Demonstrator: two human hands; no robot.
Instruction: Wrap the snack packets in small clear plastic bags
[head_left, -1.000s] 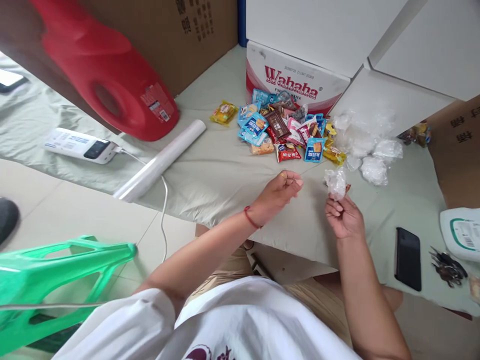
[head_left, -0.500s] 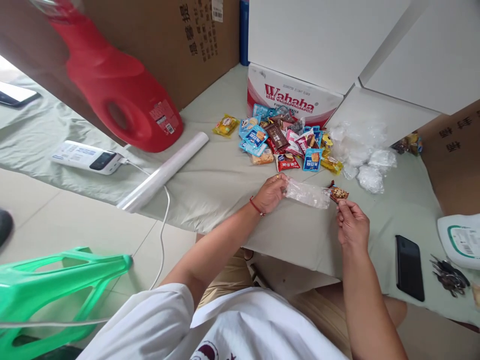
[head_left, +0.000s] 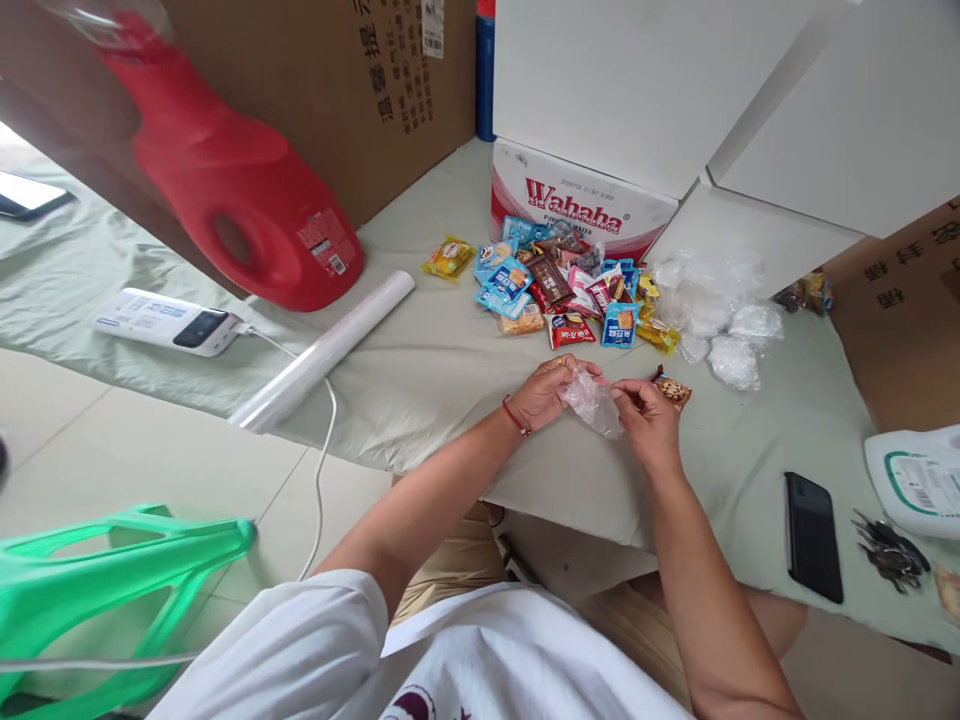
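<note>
A crumpled, clear plastic bag (head_left: 594, 405) is stretched between a person's hands, gripped by the closed fingers of the left hand (head_left: 547, 393) and pinched at its edge by those of the right hand (head_left: 654, 425), above a surface (head_left: 457, 365) draped in pale green cloth. A brown printed snack packet (head_left: 675, 391) shows just behind the right hand. Beyond, a heap of colourful wrapped snacks (head_left: 551, 280) lies before a white-and-red Wahaha cardboard box (head_left: 577, 200), beside a mound of clear, crinkled plastic bags (head_left: 712, 295).

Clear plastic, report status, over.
Left hand, right hand both gripping clear plastic. Plastic crumpled. Brown packet beside right hand. Snack pile beyond, not blocking.
</note>
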